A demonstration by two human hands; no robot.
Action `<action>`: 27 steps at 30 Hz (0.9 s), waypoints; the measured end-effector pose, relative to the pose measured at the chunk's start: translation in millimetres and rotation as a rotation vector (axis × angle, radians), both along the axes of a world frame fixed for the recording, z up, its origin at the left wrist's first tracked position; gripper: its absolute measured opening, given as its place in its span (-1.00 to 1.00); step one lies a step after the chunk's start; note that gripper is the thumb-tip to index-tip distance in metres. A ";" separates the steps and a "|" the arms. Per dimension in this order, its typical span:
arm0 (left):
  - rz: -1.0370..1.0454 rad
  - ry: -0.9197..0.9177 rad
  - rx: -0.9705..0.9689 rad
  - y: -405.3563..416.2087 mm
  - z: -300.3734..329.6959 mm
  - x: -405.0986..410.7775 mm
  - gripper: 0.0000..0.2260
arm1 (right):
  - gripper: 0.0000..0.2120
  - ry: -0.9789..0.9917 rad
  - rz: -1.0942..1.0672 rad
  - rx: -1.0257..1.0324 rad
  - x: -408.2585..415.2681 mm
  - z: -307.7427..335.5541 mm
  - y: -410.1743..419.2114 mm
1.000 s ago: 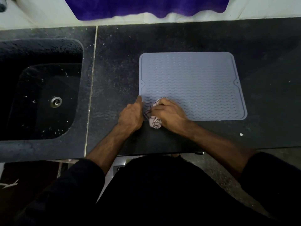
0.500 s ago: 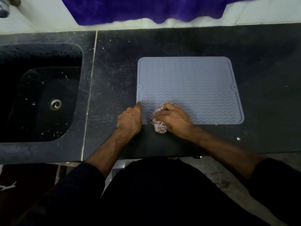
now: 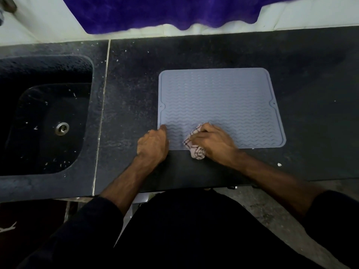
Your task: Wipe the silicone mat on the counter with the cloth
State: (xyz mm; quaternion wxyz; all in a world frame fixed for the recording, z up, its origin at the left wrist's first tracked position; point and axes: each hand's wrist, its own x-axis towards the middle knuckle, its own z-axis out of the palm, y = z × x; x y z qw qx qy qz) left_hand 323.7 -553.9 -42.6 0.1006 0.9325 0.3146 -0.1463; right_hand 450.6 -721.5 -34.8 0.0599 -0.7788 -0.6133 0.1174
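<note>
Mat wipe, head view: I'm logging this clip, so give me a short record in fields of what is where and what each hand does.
mat: grey, ribbed, flat on the counter
cloth: bunched, on the mat's near edge, partly over the counter
right hand: grips the cloth near the mat's near-left corner
left hand: at the mat's left edge, thumb on it, steadying
sink: left of the mat, dark, specks inside
purple towel: hangs behind the counter
white crumb: on the counter, near right

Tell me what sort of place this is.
Most likely a home kitchen: a dark stone counter with a built-in sink and drain, and a ridged grey silicone mat lying beside it.
</note>
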 end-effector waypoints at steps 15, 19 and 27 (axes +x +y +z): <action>-0.024 0.064 -0.013 -0.6 11.0 8.2 -0.68 | -0.69 -0.030 -0.090 0.013 16.0 -5.0 12.6; -0.028 0.067 -0.011 -1.8 13.7 7.6 -0.66 | -0.75 0.010 -0.277 -0.031 49.1 2.3 -34.1; -0.098 0.019 0.035 -15.0 16.8 25.5 -0.39 | -0.80 0.129 -0.329 0.078 35.0 18.4 1.9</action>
